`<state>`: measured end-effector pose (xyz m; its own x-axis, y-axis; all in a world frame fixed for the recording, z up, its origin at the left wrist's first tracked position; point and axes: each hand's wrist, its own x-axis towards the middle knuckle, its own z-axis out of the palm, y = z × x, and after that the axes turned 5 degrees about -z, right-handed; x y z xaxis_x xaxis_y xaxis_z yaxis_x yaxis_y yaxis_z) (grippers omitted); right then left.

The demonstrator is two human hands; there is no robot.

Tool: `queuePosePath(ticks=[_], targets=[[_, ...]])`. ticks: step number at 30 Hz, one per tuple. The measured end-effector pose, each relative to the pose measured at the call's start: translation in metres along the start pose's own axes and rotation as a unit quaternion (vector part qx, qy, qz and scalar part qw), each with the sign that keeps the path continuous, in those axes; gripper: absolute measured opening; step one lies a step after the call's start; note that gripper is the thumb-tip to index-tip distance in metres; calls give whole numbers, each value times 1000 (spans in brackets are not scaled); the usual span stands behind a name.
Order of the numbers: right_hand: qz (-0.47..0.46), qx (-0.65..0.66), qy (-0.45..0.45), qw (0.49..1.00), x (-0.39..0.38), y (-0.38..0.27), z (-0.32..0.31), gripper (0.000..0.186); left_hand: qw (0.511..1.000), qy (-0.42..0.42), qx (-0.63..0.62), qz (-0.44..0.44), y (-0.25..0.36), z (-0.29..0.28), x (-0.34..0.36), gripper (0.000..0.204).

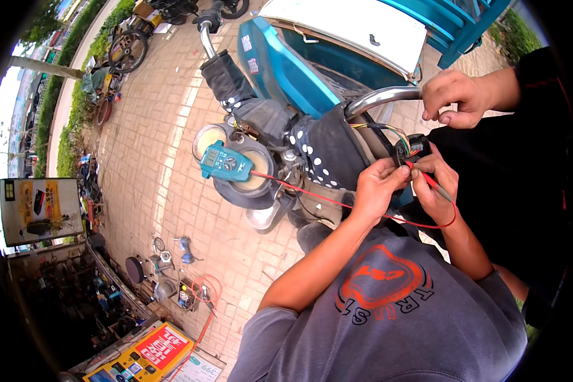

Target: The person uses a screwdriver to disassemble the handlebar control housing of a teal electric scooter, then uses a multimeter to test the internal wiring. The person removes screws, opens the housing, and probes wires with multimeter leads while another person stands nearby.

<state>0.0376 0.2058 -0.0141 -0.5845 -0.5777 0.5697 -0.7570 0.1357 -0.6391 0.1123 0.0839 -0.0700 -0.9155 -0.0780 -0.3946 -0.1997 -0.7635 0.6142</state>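
Note:
My left hand is closed, thumb and fingers pinching a black plastic wire connector fed by several coloured wires. Close beside it, my right hand grips a red test probe, its tip end up against the connector; the exact contact is hidden by fingers. From the probe a red lead loops under my wrists and runs left to a teal multimeter. The meter lies on the round dashboard gauges of a blue cargo tricycle.
Another person's hand, in a black sleeve, hovers by the chrome handlebar at right. Polka-dot handlebar covers lie between meter and hands. Tools and a small bin stand on the brick paving at lower left, near a cluttered cabinet.

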Motion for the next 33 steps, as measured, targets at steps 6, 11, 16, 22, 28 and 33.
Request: queuePosePath(ticks=[6, 11, 16, 22, 28, 33], targets=[[-1, -20, -6, 1000, -6, -1, -1, 12, 1000, -16, -10, 8, -6, -2, -1, 31], [33, -23, -20, 999, -12, -3, -1, 10, 999, -38, -24, 18, -15, -7, -1, 31], [24, -46, -35, 998, -9, -8, -1, 10, 997, -59, -45, 20, -18, -9, -1, 29], [6, -68, -50, 996, -5, -11, 3, 12, 997, -60, -48, 4, -17, -12, -1, 25], [48, -66, -45, 996, -9, -18, 2, 12, 997, -58, -39, 19, -16, -11, -5, 23], [32, -57, -40, 997, -4, -19, 4, 9, 996, -64, -61, 17, -13, -12, -5, 24]])
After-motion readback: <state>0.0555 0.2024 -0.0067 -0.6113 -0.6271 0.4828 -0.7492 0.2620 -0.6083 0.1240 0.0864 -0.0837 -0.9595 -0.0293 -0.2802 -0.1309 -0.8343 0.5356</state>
